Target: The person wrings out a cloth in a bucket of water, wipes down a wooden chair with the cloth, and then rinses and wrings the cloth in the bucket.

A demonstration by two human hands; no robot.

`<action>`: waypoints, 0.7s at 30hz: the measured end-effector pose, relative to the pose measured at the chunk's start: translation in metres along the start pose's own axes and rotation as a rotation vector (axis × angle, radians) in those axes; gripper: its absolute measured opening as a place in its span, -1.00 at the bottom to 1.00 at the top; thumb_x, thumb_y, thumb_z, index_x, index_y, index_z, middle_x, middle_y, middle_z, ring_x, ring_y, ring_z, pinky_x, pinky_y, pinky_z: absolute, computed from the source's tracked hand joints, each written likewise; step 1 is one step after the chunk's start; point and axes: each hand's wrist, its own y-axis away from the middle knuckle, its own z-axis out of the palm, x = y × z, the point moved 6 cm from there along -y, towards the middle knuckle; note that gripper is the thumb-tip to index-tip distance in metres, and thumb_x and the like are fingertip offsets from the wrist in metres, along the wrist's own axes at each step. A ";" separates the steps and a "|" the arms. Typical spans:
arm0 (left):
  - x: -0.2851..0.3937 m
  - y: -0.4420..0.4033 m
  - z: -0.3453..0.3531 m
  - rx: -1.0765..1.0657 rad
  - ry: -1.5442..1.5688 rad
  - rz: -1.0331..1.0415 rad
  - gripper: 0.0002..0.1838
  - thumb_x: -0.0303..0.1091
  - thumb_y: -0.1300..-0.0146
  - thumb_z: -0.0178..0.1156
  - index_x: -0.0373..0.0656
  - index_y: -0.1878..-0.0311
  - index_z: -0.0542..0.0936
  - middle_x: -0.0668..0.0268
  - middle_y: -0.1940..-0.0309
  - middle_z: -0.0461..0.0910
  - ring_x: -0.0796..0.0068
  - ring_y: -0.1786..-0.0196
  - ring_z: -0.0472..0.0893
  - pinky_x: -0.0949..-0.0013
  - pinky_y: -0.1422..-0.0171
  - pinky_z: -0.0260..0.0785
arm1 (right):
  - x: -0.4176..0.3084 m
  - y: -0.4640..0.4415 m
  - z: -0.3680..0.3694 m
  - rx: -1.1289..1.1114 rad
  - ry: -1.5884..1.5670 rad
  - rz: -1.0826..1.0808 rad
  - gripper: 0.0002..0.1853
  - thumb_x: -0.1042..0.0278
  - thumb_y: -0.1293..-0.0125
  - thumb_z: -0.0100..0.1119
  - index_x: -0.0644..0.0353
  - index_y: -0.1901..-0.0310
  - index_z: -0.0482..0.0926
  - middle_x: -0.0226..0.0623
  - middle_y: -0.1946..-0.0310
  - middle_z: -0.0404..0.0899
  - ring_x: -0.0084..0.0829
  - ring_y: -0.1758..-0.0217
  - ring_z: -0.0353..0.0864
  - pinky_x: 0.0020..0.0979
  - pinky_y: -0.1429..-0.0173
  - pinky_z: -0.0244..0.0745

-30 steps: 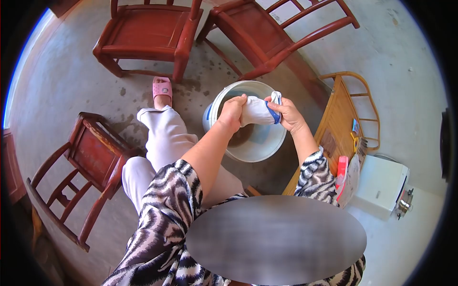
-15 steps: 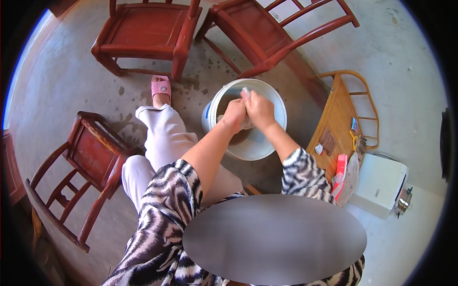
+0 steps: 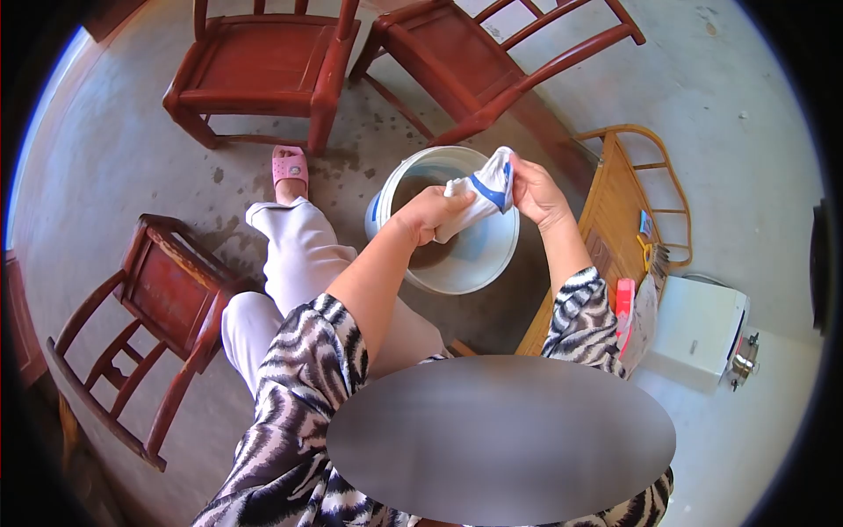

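Observation:
A white cloth item with a blue band (image 3: 481,195) is stretched between my two hands, above a white bucket (image 3: 502,256). My left hand (image 3: 429,213) is closed on the cloth's lower left end, thumb on top. At the upper right end, my right hand (image 3: 537,192) pinches the cloth's edge near the blue part. Brownish water (image 3: 428,255) shows inside the bucket, below my left hand.
Red wooden chairs stand at the top left (image 3: 259,54), top middle (image 3: 448,54) and left (image 3: 176,283). A bamboo seat (image 3: 606,211) on the right holds small items. Beside it is a white box-shaped appliance (image 3: 698,332).
Half a second ago my hands were together with the cloth bunched between them. Now my right hand has moved right, and the cloth is spread out with its blue band showing.

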 end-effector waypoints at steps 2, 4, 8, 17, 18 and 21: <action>0.003 0.002 0.002 0.009 0.101 0.031 -0.59 -0.12 -0.20 0.19 -0.20 0.00 0.47 0.27 0.11 0.53 0.41 0.07 0.53 0.33 -0.04 0.35 | 0.001 -0.003 -0.008 -0.104 -0.210 -0.048 -0.40 -0.18 -0.33 -0.20 0.28 0.01 0.45 -0.17 0.13 0.55 -0.37 0.07 0.54 -0.34 -0.09 0.39; 0.006 0.003 0.006 -0.080 0.294 0.007 -0.58 -0.11 -0.25 0.12 -0.17 -0.06 0.43 0.25 0.06 0.52 0.36 0.02 0.51 0.29 -0.11 0.33 | 0.037 -0.003 -0.009 -0.146 -0.108 0.029 -0.26 -0.34 -0.27 -0.29 0.25 -0.13 0.36 -0.24 0.00 0.49 -0.40 -0.09 0.43 -0.36 -0.17 0.30; 0.007 0.003 0.002 -0.037 0.330 0.051 -0.54 -0.06 -0.29 0.04 -0.18 -0.11 0.38 0.23 0.00 0.48 0.33 -0.04 0.48 0.29 -0.16 0.30 | 0.060 0.008 0.008 -0.093 -0.079 0.012 -0.46 -0.02 -0.32 -0.09 0.19 -0.20 0.31 -0.34 -0.07 0.44 -0.43 -0.13 0.39 -0.36 -0.15 0.29; 0.007 -0.012 -0.034 0.328 0.158 0.267 -0.58 -0.09 -0.27 0.09 -0.23 -0.02 0.44 0.30 0.13 0.54 0.48 0.09 0.49 0.37 -0.03 0.32 | 0.015 0.017 -0.007 0.098 0.369 -0.229 -0.68 0.45 -0.23 0.09 0.20 -0.05 0.46 -0.40 0.25 0.56 -0.59 0.21 0.51 -0.55 0.09 0.40; 0.006 -0.013 -0.031 0.326 0.159 0.266 -0.58 -0.09 -0.27 0.09 -0.23 -0.02 0.44 0.30 0.13 0.54 0.48 0.09 0.49 0.37 -0.03 0.32 | 0.011 0.015 -0.010 0.113 0.616 -0.238 -0.76 0.43 -0.23 0.12 0.22 0.06 0.50 -0.45 0.34 0.54 -0.63 0.28 0.47 -0.58 0.14 0.38; 0.014 -0.004 -0.035 0.508 0.199 0.427 -0.68 -0.14 -0.26 0.12 -0.22 0.12 0.52 0.34 0.23 0.56 0.54 0.18 0.50 0.40 0.06 0.33 | 0.005 0.015 -0.008 0.180 0.808 -0.269 -0.87 0.38 -0.23 0.14 0.25 0.26 0.55 -0.52 0.45 0.49 -0.68 0.37 0.40 -0.62 0.23 0.32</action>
